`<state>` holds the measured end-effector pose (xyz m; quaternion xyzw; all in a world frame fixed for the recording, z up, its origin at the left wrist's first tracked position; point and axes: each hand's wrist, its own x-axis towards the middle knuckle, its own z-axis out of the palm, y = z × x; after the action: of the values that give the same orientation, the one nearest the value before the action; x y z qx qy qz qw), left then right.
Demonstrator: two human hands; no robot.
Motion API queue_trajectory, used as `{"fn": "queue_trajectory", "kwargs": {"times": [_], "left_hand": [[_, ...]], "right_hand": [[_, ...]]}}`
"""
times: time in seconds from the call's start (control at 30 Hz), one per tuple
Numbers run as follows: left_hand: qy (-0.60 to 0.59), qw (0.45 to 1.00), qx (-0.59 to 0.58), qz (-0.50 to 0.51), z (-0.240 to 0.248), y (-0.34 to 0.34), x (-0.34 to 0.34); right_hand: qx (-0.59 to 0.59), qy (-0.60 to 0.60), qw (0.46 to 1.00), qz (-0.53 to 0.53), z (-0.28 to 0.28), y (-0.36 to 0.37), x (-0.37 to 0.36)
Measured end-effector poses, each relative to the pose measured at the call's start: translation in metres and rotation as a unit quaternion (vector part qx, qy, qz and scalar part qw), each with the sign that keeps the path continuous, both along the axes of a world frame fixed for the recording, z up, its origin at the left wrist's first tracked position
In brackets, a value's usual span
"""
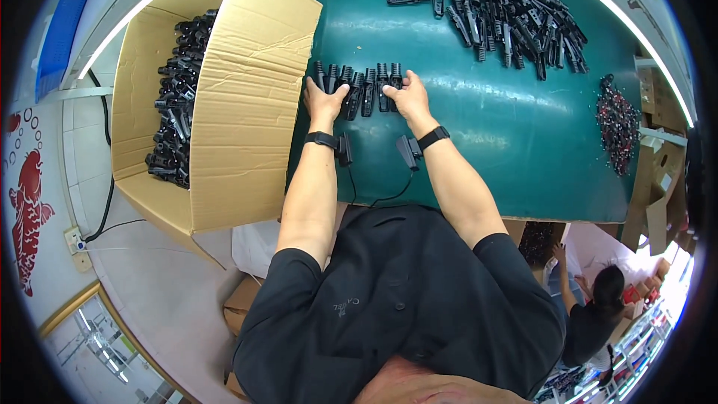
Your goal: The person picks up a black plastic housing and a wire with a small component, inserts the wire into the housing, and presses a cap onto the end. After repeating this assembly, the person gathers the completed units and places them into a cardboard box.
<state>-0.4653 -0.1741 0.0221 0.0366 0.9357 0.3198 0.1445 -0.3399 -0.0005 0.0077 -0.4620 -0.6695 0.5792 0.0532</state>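
On the green tabletop, several black elongated parts [368,95] with ribbed, spring-like ends stand side by side in a short row, ribbed ends pointing away from me. My left hand [325,100] closes over the left end of this row, thumb on one side and fingers on the other. At the right end, my right hand [410,99] grips a couple of the same parts between thumb and fingers. The middle parts show between my hands, slightly uneven. Each wrist wears a black strap with a small device and a thin cable.
A large heap of similar black parts [516,11] lies at the far right. An open cardboard box [250,105] at left holds many more. Small dark and red pieces [618,123] are piled by the right edge. Another person [598,314] works at lower right.
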Motion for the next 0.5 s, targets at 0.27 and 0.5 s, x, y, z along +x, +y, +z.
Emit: {"fn": "queue_trajectory", "kwargs": {"times": [0.27,0.5], "left_hand": [[-0.205,0.938,0.277,0.044,-0.001,-0.002,0.007],[-0.239,0.898,0.360,0.081,-0.010,-0.030,0.030]], "right_hand": [[-0.099,0.075,0.992,-0.002,0.001,-0.005,0.002],[-0.176,0.118,0.977,-0.027,0.019,-0.015,0.010]]}}
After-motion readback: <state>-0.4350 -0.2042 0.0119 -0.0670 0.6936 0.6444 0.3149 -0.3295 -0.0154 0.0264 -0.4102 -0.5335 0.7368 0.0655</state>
